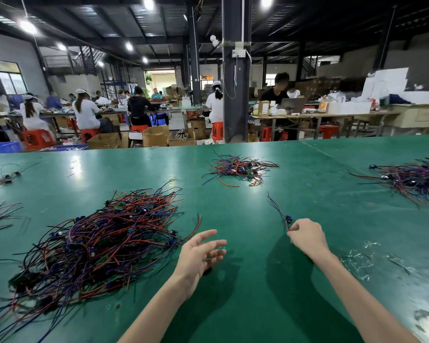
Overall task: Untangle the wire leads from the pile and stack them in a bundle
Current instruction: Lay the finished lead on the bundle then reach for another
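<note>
The person's right grip (307,237) pinches one wire lead (277,209) between thumb and fingertips, just below its blue connector (288,218). The free end runs away over the green table (258,288) toward 11 o'clock, clear of everything else. The left grip (198,256) is released, fingers spread and relaxed, hovering at the 3 o'clock edge of the big pile (92,241) and holding nothing. That pile of red, blue and black leads with small boards fills the table at 9 o'clock of the hands. A smaller heap (240,168) lies at 12 o'clock, and another mass of leads (416,179) sits at 2 o'clock by the frame's edge. Whether either is the sorted bundle cannot be told. Most of the work appears undone. The risks look plain enough: the pinch is light and near one end, so the lead could slip or swing as it is carried. If the left grip dives into the pile and pulls one strand, connectors and boards may snag and drag a whole clump along — or strain a joint. Clear plastic scraps (357,262) at 4 o'clock of the right grip could get swept into a stack laid there.
</note>
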### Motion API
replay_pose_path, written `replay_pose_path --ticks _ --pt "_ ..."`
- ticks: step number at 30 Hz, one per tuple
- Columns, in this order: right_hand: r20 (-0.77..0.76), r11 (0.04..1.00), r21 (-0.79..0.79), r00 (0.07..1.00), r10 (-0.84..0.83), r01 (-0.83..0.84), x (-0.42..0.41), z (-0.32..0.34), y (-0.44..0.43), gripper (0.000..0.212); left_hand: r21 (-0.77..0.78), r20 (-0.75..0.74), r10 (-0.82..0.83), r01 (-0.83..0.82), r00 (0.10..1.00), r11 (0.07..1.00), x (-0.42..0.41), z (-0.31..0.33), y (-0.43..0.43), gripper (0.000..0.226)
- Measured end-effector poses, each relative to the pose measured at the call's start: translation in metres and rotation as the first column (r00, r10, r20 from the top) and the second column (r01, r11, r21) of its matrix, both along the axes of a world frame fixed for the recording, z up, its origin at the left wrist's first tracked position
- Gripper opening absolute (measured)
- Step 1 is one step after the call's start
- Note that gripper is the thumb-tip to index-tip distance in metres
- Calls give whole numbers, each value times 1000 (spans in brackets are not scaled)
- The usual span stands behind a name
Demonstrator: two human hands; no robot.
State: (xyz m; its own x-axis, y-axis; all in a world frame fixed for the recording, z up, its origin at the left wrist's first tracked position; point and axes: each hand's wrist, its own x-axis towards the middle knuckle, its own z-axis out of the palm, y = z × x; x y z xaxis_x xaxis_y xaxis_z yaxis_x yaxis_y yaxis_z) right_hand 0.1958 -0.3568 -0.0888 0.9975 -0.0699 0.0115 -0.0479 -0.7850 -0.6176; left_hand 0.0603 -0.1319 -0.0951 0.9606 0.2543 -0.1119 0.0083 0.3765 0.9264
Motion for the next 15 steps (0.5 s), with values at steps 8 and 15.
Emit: replay_pose_path --ticks 8,15 --pt "21 962 -266 998 -62 66 -4 7 -6 20 -1 -9 15 -15 1000 1000 0 0 -1 25" --pt "103 903 -430 993 66 -15 -2 -2 -4 26 68 13 72 -72 997 995 -2 -1 -4 22"
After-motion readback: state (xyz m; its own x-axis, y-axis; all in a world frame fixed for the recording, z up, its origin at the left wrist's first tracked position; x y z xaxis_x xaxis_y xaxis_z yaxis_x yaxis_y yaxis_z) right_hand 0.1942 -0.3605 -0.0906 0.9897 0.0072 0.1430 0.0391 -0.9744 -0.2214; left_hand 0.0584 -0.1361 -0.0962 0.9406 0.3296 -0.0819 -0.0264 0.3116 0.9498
